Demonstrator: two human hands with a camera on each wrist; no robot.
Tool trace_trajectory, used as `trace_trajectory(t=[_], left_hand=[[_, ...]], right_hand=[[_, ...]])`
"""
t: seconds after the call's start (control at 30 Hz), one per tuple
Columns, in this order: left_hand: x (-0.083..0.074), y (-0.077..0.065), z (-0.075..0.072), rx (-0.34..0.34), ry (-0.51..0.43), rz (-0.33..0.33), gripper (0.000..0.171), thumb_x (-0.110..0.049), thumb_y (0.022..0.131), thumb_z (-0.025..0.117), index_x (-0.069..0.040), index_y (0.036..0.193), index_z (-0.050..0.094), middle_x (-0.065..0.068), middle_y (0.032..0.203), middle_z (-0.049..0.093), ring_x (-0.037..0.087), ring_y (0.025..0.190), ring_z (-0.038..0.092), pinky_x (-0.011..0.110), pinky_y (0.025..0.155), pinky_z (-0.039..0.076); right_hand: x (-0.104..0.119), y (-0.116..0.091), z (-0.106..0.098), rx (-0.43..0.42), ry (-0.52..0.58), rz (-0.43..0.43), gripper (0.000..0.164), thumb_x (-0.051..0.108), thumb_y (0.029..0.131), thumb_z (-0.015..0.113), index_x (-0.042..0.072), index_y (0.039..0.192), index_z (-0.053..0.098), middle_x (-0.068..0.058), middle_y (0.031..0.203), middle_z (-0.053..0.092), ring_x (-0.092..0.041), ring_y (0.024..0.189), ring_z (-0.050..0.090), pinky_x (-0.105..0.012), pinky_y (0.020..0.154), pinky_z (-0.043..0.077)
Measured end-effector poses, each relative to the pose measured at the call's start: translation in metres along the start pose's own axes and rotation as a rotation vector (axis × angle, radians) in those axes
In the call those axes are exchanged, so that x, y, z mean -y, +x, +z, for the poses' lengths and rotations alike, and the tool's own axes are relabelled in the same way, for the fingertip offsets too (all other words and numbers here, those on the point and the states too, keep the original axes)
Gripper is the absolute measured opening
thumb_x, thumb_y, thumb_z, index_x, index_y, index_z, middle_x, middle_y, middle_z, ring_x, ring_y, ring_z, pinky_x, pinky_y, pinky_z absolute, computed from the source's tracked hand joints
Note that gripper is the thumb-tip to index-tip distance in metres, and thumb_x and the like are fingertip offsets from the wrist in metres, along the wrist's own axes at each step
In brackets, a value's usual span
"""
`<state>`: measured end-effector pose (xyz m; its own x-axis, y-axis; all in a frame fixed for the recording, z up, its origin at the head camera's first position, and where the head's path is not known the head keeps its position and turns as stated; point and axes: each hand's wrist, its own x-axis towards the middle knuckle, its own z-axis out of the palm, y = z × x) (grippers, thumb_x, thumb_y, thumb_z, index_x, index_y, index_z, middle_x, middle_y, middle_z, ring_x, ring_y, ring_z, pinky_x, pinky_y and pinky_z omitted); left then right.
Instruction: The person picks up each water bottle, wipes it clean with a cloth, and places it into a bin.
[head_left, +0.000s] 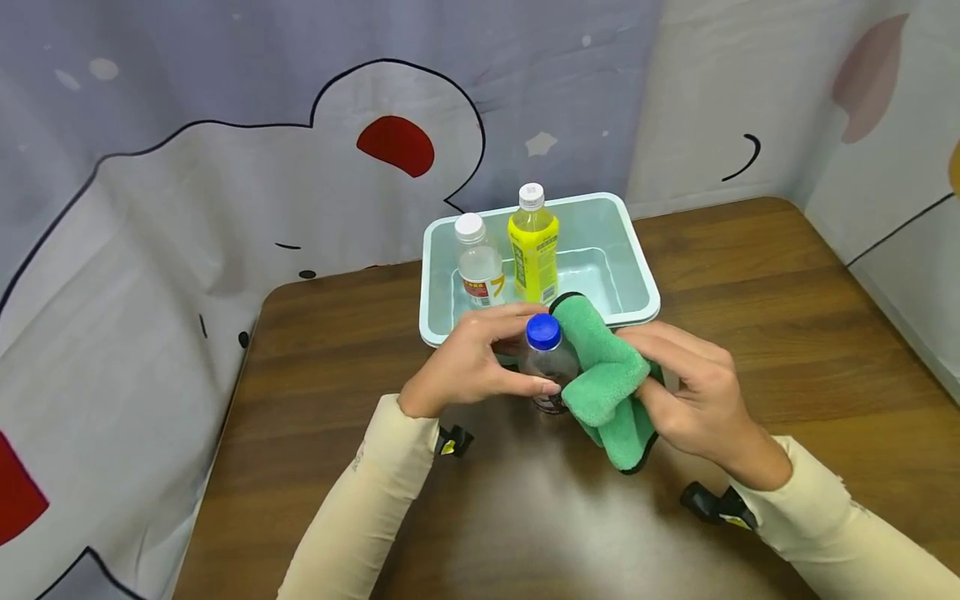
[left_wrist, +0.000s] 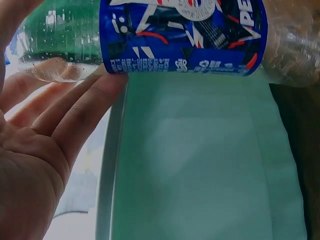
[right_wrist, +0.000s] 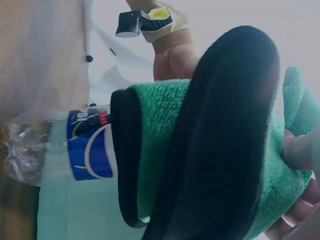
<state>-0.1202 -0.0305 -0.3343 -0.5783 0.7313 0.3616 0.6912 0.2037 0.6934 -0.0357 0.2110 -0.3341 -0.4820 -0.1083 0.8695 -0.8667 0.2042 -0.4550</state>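
Note:
A clear plastic bottle (head_left: 551, 364) with a blue cap stands upright in front of the bin. My left hand (head_left: 471, 357) holds it from the left near the top, thumb on the near side and fingers round the far side. The left wrist view shows its blue printed label (left_wrist: 182, 37). With my right hand (head_left: 697, 392) I grip a folded green cloth (head_left: 603, 375) with dark edging, pressed to the bottle's right side. In the right wrist view the cloth hides the bottle's upper part.
Behind the hands a pale green plastic bin (head_left: 636, 262) sits on the wooden table (head_left: 322, 433). Inside it stand a clear bottle with a white cap (head_left: 480, 262) and a yellow-labelled bottle (head_left: 534, 246). A patterned curtain (head_left: 187, 208) hangs behind the table.

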Motion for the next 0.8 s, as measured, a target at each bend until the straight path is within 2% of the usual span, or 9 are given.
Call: trace_trajectory(t=[0.13, 0.3, 0.53, 0.8], left_hand=[[-0.0019, 0.0019, 0.0063, 0.004, -0.083, -0.043, 0.041, -0.028, 0.069, 0.091, -0.016, 0.105, 0.073, 0.001, 0.127, 0.054, 0.012, 0.105, 0.062, 0.02, 0.086, 0.058], [-0.0017, 0.0029, 0.0082, -0.001, -0.054, -0.037, 0.042, -0.024, 0.07, 0.09, -0.012, 0.106, 0.073, 0.002, 0.127, 0.056, 0.017, 0.11, 0.06, 0.02, 0.082, 0.059], [-0.0017, 0.0017, 0.0099, 0.016, -0.028, -0.066, 0.047, -0.023, 0.072, 0.088, -0.011, 0.114, 0.072, 0.004, 0.13, 0.057, 0.015, 0.111, 0.06, 0.02, 0.084, 0.058], [-0.0006, 0.0035, 0.0115, 0.019, -0.04, -0.069, 0.049, -0.022, 0.073, 0.086, -0.01, 0.117, 0.07, 0.004, 0.13, 0.059, 0.015, 0.112, 0.06, 0.022, 0.085, 0.058]], right_hand=[[0.001, 0.0026, -0.0003, 0.029, -0.022, 0.003, 0.024, -0.014, 0.077, 0.059, -0.009, 0.096, 0.072, -0.018, 0.093, 0.072, -0.016, 0.093, 0.068, -0.018, 0.09, 0.053], [0.0007, 0.0051, 0.0006, 0.052, -0.04, -0.001, 0.024, -0.012, 0.078, 0.06, -0.008, 0.098, 0.073, -0.018, 0.093, 0.071, -0.016, 0.093, 0.067, -0.018, 0.09, 0.053], [-0.0003, 0.008, -0.0001, 0.075, -0.08, -0.011, 0.024, -0.01, 0.077, 0.059, -0.007, 0.097, 0.073, -0.016, 0.092, 0.071, -0.012, 0.094, 0.066, -0.016, 0.09, 0.051], [-0.0006, 0.0086, -0.0025, 0.136, -0.152, 0.007, 0.028, -0.009, 0.076, 0.056, -0.001, 0.097, 0.073, -0.012, 0.092, 0.072, -0.01, 0.093, 0.064, -0.014, 0.089, 0.049]])
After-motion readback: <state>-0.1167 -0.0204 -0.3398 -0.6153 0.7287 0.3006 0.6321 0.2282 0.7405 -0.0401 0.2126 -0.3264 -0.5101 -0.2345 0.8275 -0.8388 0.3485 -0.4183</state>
